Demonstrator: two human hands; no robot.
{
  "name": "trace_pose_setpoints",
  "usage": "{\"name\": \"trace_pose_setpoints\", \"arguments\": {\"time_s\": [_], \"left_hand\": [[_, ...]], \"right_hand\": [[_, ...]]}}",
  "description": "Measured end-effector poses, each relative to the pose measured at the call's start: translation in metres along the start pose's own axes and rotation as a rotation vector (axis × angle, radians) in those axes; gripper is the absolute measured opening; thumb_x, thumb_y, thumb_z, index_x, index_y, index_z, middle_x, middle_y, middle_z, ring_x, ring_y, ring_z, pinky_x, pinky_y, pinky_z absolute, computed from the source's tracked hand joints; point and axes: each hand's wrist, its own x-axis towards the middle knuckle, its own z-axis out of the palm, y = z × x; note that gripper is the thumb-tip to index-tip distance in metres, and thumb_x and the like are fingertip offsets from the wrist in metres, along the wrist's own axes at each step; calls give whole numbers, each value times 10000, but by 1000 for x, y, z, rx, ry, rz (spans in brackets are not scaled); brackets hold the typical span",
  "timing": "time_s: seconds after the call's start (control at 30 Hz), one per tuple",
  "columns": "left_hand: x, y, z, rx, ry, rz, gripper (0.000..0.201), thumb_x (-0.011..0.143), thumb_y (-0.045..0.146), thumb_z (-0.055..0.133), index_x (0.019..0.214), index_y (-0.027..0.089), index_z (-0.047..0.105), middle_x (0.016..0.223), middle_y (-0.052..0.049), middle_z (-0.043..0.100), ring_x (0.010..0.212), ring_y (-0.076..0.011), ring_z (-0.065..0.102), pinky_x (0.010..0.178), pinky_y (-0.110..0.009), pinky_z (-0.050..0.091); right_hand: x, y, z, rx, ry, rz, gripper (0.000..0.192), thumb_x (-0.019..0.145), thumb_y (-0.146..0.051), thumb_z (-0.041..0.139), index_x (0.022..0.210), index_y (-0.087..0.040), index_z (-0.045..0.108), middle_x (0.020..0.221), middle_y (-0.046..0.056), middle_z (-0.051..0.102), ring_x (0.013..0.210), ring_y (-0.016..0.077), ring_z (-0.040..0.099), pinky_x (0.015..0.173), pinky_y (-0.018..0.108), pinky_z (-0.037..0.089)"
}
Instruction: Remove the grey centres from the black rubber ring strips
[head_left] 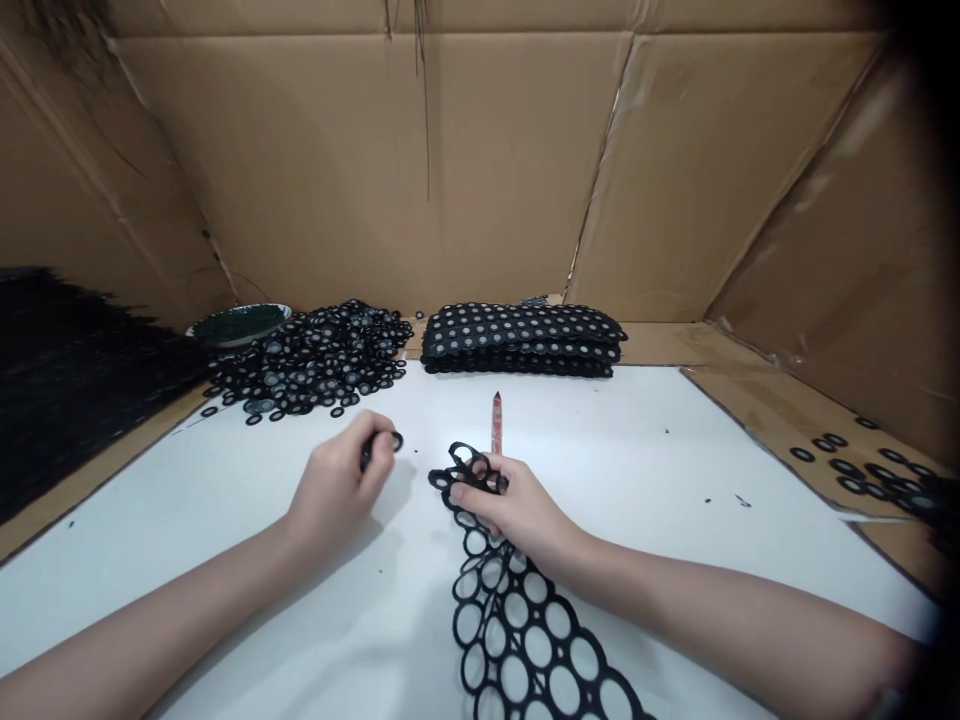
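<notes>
Left hand [341, 480] on white sheet [637, 450], left of right hand [517, 505], pinching single ring [394, 440]. Right hand atop punched-out rubber web [517, 620], web trailing toward near edge. Pointed tool [496, 420] upright in right hand, just behind knuckles. Loose ring pile [315, 360] behind left hand at sheet's far edge; dish [236, 322] left of pile. Stacked rubber sheets [521, 340] right of pile, behind tool. Scattered rings [870, 470] far right on cardboard [757, 400], off sheet. Cardboard walls [450, 150] behind all.

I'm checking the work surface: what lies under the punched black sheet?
Under the punched sheet the white board shows through its round holes. The right hand covers the sheet's upper end, so what lies under there cannot be seen.
</notes>
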Motion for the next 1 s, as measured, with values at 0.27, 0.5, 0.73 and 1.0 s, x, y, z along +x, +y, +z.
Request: {"name": "trace_pose_setpoints", "arguments": {"time_s": [0.27,0.5,0.73,1.0], "left_hand": [[-22,15,13,605,46,647,193,809,161,393,904,155,561,564,-1,529,439,-120,457,446,-253,320],[-20,28,15,20,-486,105,226,876,323,280,938,188,450,836,-45,595,669,-162,574,563,-277,426],[-7,30,3,-359,-757,-65,228,866,367,282,875,196,432,786,-10,561,718,-154,505,655,-278,396],[2,19,9,-372,-654,-141,245,833,262,285,752,173,499,694,8,541,689,-142,496,651,-247,389]], "right_hand": [[-4,-5,3,-5,-77,-14,204,712,-317,578,613,-159,496,426,-73,364,394,47,318,408,192,259],[-5,-1,3,-32,-115,-51,217,728,-326,565,611,-160,489,429,-70,370,395,50,323,406,194,262],[-2,3,1,-41,-154,-67,191,738,-337,558,687,-155,531,475,-64,384,415,53,332,419,201,283],[-1,-1,4,-13,-141,-14,224,752,-368,537,702,-157,480,488,-67,369,427,50,323,421,194,253]]}}
